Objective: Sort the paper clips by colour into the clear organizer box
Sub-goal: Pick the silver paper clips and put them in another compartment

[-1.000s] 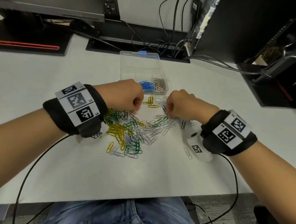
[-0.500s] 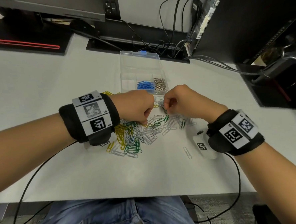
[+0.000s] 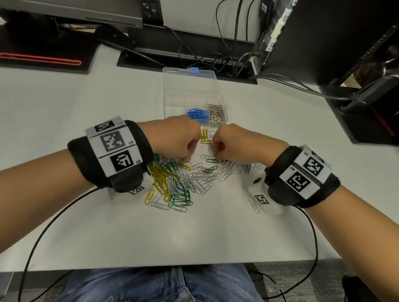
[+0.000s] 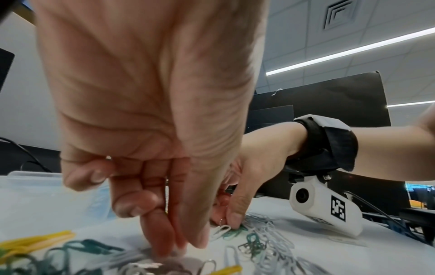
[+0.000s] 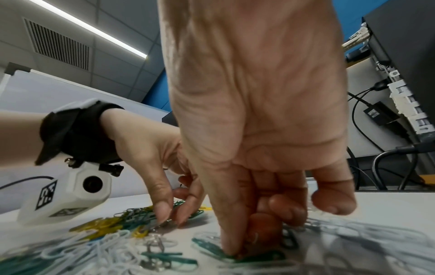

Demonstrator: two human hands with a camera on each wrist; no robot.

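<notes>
A loose pile of paper clips (image 3: 179, 182), yellow, green, white and silver, lies on the white desk. Behind it the clear organizer box (image 3: 190, 88) stands open, with blue clips (image 3: 197, 114) and silver clips (image 3: 217, 112) in two near compartments. My left hand (image 3: 185, 160) reaches down at the pile's far edge; thumb and forefinger (image 4: 179, 245) pinch at a silver clip, the other fingers curled. My right hand (image 3: 216, 155) is close beside it, thumb and forefinger (image 5: 226, 253) pinched down on clips among green clips (image 5: 212, 249); a thin silver wire shows between them.
A few yellow clips (image 3: 204, 135) lie between the hands and the box. Monitor stands, a black computer case (image 3: 349, 25) and tangled cables (image 3: 223, 56) line the back and right. Bare desk spreads left (image 3: 51, 108) and toward the front edge (image 3: 176, 245).
My left hand has moved right and toward me, from near the box onto the pile. The right hand shifted slightly left, so the two hands now nearly touch.
</notes>
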